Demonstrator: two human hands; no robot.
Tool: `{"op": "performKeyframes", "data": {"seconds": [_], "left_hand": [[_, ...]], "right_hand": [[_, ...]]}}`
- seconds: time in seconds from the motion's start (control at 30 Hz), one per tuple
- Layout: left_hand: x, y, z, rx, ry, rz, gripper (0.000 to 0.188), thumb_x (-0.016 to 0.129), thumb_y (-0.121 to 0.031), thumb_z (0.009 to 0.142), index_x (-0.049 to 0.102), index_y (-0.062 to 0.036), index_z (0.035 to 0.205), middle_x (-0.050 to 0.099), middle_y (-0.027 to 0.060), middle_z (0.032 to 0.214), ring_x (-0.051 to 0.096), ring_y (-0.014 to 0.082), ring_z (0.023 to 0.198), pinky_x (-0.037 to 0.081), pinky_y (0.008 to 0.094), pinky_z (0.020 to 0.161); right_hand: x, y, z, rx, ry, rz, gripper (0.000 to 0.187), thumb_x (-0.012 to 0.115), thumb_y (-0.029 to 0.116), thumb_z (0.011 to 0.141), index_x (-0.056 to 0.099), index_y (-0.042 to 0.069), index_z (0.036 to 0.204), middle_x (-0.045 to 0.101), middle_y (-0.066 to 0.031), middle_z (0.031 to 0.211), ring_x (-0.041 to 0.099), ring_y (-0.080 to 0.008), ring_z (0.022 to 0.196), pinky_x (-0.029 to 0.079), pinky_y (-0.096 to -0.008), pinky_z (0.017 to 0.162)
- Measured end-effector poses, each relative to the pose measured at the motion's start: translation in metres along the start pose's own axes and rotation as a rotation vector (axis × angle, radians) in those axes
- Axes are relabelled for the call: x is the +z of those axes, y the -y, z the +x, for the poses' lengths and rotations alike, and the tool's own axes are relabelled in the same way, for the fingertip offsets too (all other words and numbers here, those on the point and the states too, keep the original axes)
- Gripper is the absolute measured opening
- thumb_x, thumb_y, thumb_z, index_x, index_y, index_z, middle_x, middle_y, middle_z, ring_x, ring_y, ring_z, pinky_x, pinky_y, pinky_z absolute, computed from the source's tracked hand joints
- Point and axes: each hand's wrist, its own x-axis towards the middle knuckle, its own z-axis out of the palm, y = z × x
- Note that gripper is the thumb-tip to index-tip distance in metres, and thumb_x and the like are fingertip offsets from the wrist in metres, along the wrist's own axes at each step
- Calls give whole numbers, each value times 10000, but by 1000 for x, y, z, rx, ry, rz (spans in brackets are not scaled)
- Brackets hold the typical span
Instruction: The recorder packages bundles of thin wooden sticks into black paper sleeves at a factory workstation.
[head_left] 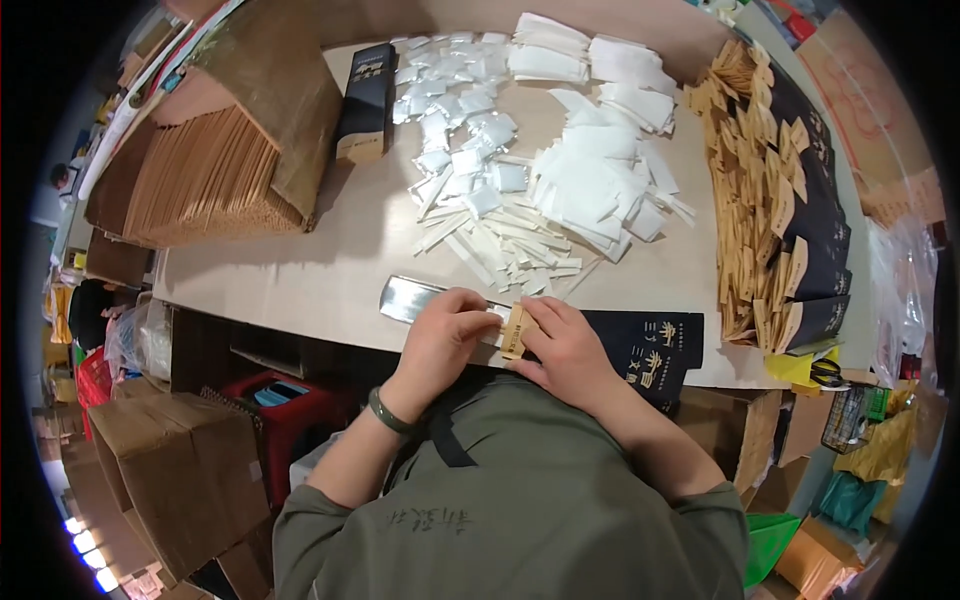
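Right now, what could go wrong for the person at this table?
The dark packaging in the right hand lies along the front edge of the table and might slide off if released. The shiny packets lie against the pale strips, so they could get mixed.

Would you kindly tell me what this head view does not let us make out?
In the head view:
Inside of the black bag: hidden by its opaque material.
Whether the left hand grips anything: its own curl hides it.
Contents of the small packets: too small to tell.
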Motion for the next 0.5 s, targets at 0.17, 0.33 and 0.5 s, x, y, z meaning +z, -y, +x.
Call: {"op": "performKeyframes", "data": {"seconds": [0.17, 0.33, 0.5], "left_hand": [[9, -1, 7, -310, -167, -112, 161, 677, -54, 844, 719, -45, 999, 668, 151, 973, 659, 341, 838, 533, 376, 796], [8, -32, 0, -88, 195, -244, 587, 759, -168, 810, 501, -11, 1314, 603, 204, 1130, 619, 365, 1013, 509, 398, 888], [-34, 9, -11, 243, 29, 531, 555, 854, -153, 582, 599, -76, 1069, 590, 120, 897, 585, 334, 845, 485, 424, 760]], "right_hand": [[-11, -1, -1, 91, -16, -68, 380, 816, 204, 688, 616, 22, 956, 568, -209, 1264, 529, -399, 1183, 459, -460, 977], [8, 1, -6, 46, -160, 54, 279, 713, 79, 680, 659, 55, 953, 653, -136, 951, 636, -363, 920, 516, -448, 828], [-23, 35, 24, -181, -128, -100, 59, 639, 111, 720, 615, 62, 744, 609, -141, 833, 633, -329, 761, 525, -437, 629]]}}
